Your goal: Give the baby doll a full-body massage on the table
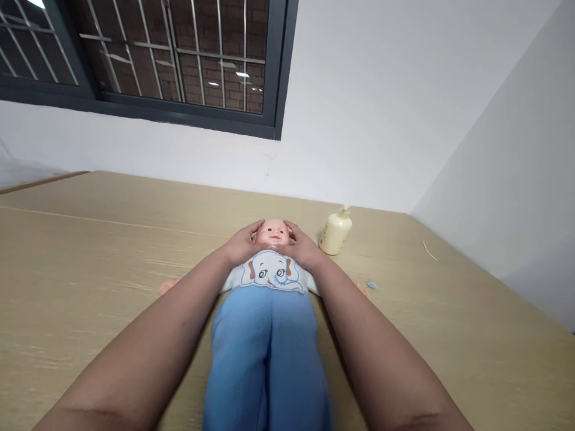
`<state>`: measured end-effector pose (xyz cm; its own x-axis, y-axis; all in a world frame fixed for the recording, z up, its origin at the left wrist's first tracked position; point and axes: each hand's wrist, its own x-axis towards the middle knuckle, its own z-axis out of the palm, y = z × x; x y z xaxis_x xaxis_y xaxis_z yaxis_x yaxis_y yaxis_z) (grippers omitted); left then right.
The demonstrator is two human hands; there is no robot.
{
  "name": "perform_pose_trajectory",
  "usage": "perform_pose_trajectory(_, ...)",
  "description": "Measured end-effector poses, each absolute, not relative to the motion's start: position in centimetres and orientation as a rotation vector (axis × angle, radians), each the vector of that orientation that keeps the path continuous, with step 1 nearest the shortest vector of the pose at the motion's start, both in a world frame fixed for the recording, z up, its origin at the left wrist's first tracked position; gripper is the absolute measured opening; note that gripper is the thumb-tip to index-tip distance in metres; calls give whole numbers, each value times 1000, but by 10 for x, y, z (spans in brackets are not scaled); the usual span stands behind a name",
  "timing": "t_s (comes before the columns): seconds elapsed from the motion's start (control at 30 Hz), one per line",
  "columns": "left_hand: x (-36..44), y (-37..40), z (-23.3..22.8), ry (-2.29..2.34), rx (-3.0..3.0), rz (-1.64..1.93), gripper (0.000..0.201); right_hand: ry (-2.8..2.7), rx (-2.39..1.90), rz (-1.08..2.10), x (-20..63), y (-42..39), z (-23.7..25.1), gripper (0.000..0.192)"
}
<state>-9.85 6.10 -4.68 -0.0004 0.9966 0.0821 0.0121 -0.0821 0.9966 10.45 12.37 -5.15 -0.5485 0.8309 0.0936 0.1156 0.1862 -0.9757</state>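
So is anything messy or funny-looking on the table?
Only little things: a small blue scrap and a thin pale sliver lie loose on the table, right of the doll. The cream pump bottle stands upright, nothing spilled. Both hands cup the doll's head.

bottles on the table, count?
1. One cream pump bottle stands on the table, just beside the right hand, which cups the doll's head with the left hand.
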Motion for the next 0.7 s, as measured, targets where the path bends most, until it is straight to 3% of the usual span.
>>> perform_pose_trajectory(0.3,-104,59,-46,956,1111,1281,97,-1620,-616,1781,112,129,-52,99)
perform_pose_trajectory(0.53,-96,57,-42,1233,1239,1250,106,-1784,-895,1481,103,125,-53,117)
perform_pose_trajectory(0.7,-98,58,-44,1128,1235,1263,102,-1758,-798,1552,110,132,-57,107)
